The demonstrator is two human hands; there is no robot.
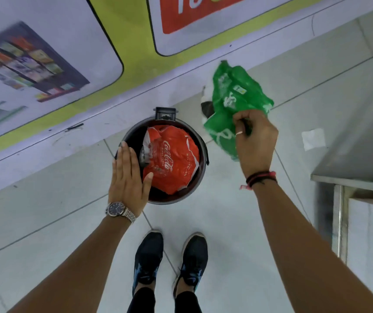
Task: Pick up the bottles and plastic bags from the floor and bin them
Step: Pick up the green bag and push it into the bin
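A round dark bin (pixel 200 144) stands on the tiled floor in front of my feet. Inside it lies a red plastic bag (pixel 173 159) with white lettering, over something clear that is mostly hidden. My left hand (pixel 129 177) is flat with fingers together, resting over the bin's left rim and holding nothing. My right hand (pixel 254 141) is closed on a crumpled green plastic bag (pixel 233 98), held in the air just right of the bin. A dark and white object (pixel 207 107) shows partly behind the green bag.
A printed wall panel (pixel 68 64) runs along the far side, close behind the bin. A steel table (pixel 357 163) with a leg stands at the right. A white scrap of paper (pixel 313 138) lies on the floor. My two dark shoes (pixel 169 260) stand below the bin.
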